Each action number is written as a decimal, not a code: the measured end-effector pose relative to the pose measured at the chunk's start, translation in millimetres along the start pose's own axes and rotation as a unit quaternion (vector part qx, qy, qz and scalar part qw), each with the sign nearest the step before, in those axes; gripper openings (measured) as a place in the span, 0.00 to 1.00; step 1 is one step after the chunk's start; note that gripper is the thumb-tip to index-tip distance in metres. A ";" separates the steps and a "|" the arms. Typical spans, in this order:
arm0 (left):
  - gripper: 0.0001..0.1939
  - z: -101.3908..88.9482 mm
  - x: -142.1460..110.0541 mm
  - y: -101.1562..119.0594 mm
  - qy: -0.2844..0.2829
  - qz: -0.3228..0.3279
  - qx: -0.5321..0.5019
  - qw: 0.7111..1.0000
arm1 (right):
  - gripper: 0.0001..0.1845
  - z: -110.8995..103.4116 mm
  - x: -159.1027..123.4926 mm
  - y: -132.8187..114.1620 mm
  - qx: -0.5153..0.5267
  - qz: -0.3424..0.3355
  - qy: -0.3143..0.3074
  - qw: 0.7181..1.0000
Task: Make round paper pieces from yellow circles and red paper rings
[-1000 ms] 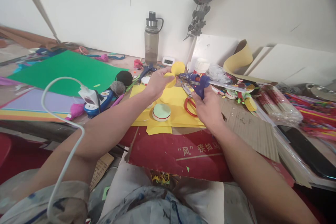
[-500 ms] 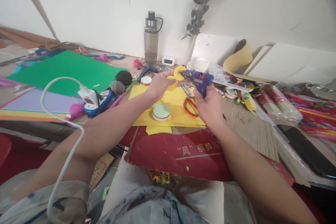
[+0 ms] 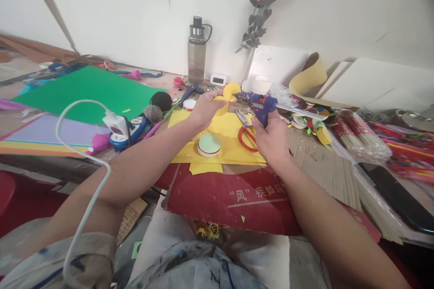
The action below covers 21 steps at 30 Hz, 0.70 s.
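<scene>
My left hand [image 3: 205, 110] pinches a curved yellow piece [image 3: 232, 91], perhaps felt or foam, above the work surface. In my right hand [image 3: 274, 140] is a blue hot glue gun [image 3: 260, 104] with a clear glue stick out of its back. Its nozzle points left, close to the yellow piece; whether they touch I cannot tell. Below lie yellow sheets [image 3: 183, 144] and a round disc [image 3: 209, 145] with a pale green top and a red line round its side. Red-handled scissors [image 3: 248, 139] rest beside my right hand, partly hidden.
A water bottle [image 3: 196, 54] and a small white clock [image 3: 218, 80] stand by the wall. Left are a green sheet [image 3: 91, 95] and a blue power socket [image 3: 130, 135] with a white cable. A black phone [image 3: 396, 196] lies right. Red cardboard [image 3: 210, 198] overhangs the front edge.
The yellow piece has turned slightly in my left hand near the glue gun's nozzle. Both hands stay nearly in place; the whole view has shifted a little.
</scene>
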<state>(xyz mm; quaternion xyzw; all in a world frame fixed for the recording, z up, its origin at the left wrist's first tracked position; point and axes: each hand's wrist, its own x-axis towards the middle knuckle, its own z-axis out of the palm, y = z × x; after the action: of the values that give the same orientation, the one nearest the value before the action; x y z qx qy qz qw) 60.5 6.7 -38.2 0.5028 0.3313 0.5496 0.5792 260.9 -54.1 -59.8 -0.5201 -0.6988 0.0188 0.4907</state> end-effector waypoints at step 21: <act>0.17 -4.3 4.5 0.5 0.010 0.027 0.023 0.999 | 0.16 -2.0 2.1 -2.6 0.002 0.047 0.022 0.999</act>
<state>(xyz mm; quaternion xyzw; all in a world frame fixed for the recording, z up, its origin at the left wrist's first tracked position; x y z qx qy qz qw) 57.1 11.9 -38.1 0.5189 0.3359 0.5623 0.5492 260.5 -54.7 -56.0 -0.5515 -0.6626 0.0312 0.5058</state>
